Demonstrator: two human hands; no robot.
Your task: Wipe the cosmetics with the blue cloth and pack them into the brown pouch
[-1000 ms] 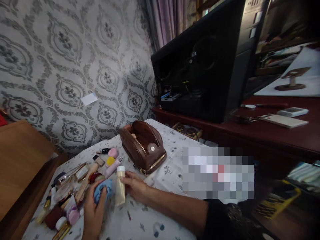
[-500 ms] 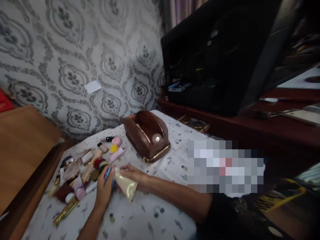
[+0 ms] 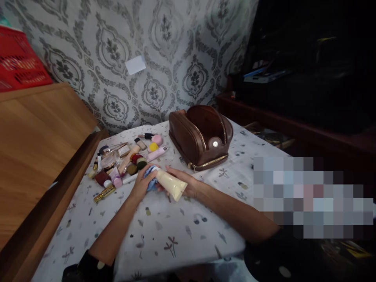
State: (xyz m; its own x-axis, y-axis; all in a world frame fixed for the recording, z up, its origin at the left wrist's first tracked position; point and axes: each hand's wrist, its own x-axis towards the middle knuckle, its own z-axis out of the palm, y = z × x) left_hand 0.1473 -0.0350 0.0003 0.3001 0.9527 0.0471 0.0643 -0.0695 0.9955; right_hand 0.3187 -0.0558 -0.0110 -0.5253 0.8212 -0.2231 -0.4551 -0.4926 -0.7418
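Observation:
A pale yellow tube (image 3: pixel 172 183) lies tilted between my hands, its flat end toward the lower right. My left hand (image 3: pixel 143 183) is closed on a blue cloth (image 3: pixel 151 181) pressed around the tube's narrow end. My right hand (image 3: pixel 186 183) is behind and under the tube, supporting it, with its fingers partly hidden. Beyond my right hand stands a brown bag (image 3: pixel 199 135), unzipped at the top. To the left, many cosmetics lie in a loose pile, among them a pink tube (image 3: pixel 156 154), a yellow round item (image 3: pixel 153 147) and a gold tube (image 3: pixel 104 194).
The patterned cloth-covered table (image 3: pixel 158 239) meets a wallpapered wall. A wooden panel (image 3: pixel 44 133) with a red basket (image 3: pixel 22 58) stands at the left. A dark screen (image 3: pixel 308 62) is at the right, above a blurred-out patch.
The view has shifted, so the table and bag appear farther right and higher. Both hands still hold the tube and cloth, and the left sleeve now shows.

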